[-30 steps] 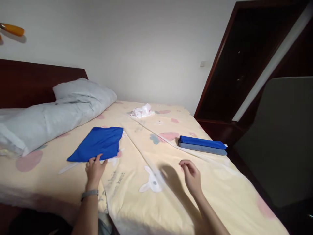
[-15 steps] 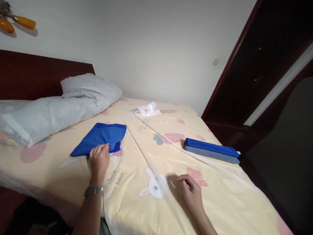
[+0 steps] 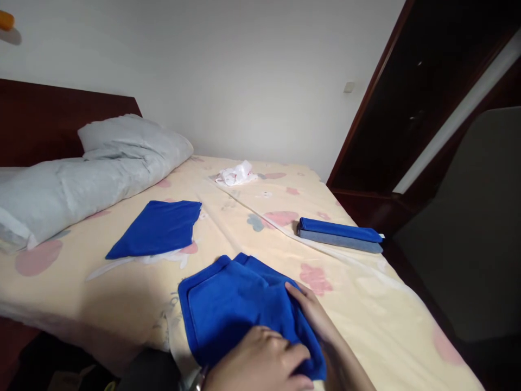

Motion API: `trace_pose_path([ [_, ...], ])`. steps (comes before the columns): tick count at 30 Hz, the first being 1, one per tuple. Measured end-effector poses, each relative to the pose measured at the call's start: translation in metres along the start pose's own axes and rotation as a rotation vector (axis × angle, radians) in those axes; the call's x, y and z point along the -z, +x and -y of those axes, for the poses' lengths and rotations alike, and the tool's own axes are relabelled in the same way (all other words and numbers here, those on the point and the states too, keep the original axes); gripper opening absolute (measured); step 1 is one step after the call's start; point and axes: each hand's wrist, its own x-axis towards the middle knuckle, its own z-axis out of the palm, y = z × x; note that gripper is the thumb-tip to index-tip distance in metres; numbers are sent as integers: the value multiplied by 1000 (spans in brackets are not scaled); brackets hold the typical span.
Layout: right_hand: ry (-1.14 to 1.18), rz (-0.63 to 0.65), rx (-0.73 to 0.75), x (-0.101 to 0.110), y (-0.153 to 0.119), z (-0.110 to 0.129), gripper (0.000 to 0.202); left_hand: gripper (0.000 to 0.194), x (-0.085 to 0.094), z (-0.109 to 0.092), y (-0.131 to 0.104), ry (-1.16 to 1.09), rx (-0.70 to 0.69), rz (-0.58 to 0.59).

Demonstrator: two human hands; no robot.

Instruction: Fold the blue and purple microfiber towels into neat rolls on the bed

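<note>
Patterned bed (image 3: 391,331); blue cloth (image 3: 232,298), long axis far-left to near-right; right hand (image 3: 315,315) closed on its right edge; left hand (image 3: 262,361) half-curled across, grip unclear; second cloth (image 3: 158,231), far left.

The 2 hands (image 3: 260,361) (image 3: 308,310) hide parts of the nearer blue cloth (image 3: 228,304).

A grey quilt (image 3: 118,157) lies left of the crumpled white bag (image 3: 236,174), with a pale wall (image 3: 244,81) behind that bag and a small wall plate (image 3: 349,87) to its upper right.
</note>
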Motion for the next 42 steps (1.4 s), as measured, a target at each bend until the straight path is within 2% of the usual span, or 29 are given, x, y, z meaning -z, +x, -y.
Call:
trace_pose_path([
  [1, -58, 3, 25, 8, -5, 8, 41, 25, 11, 16, -3, -42, 67, -9],
  [3, -185, 58, 38, 27, -19, 24, 38, 29, 30, 55, -10, -47, 310, -81],
  [5, -329, 163, -8, 47, -33, 36, 35, 33, 40, 97, -20, 49, 559, -165],
  [6, -406, 215, -62, 56, -38, 39, 35, 33, 40, 116, -25, 92, 628, -158],
  [8, -542, 283, -225, 72, -42, 39, 37, 28, 35, 146, -35, 106, 691, -82],
  [10, -657, 238, -286, 81, -36, 31, 39, 24, 27, 162, -40, 83, 687, -30],
  [11, -703, 159, -228, 82, -29, 24, 38, 24, 24, 165, -41, 63, 669, -18],
  [14, -735, -124, 131, 75, -1, 2, 31, 24, 21, 163, -39, 2, 617, 8],
  [16, -694, -203, 243, 66, 17, -11, 33, 24, 24, 160, -38, -13, 618, 23],
  [20, -763, -220, 262, 49, 40, -30, 45, 22, 29, 166, -45, -39, 667, 68],
  [24, -837, -212, 306, 44, 43, -36, 31, 13, 32, 177, -58, -115, 695, 107],
  [26, -827, -218, 320, 44, 40, -34, 32, 12, 35, 177, -60, -147, 660, 97],
  [31, -738, -240, 402, 50, 32, -24, 38, 18, 51, 160, -50, -172, 493, -47],
  [35, -786, -240, 475, 57, 29, -18, 38, 23, 59, 151, -41, -148, 442, -214],
  [38, -876, -210, 446, 62, 31, -23, 38, 21, 50, 157, -39, -146, 437, -238],
  [42, -955, -183, 348, 64, 38, -33, 39, 13, 28, 174, -39, -95, 464, -109],
])
